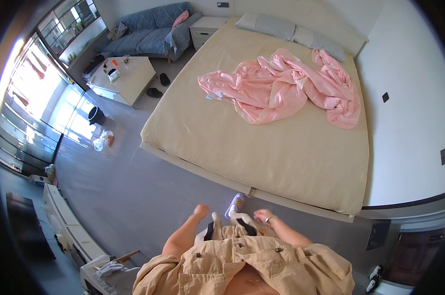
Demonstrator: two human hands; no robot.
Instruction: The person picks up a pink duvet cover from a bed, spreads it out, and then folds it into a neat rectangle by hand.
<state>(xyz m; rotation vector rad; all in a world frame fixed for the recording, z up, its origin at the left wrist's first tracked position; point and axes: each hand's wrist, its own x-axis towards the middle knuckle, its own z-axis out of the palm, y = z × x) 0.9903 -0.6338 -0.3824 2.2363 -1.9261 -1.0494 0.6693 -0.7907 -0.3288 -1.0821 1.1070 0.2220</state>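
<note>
The bed (281, 157) is covered in matt, finely ribbed cloth, and the pink quilt (276, 93) on it is made of smooth, kinda satiny cloth. Left of the bed, light gets bounced off super glossy flooring (129, 172), and crinkly thin plastic can be spotted on the white bag (104, 141).

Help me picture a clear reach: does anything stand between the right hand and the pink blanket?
Nothing visible stands up between the right hand and the pink blanket, but the foot end of the bed lies between, with the blanket farther up it.
</note>
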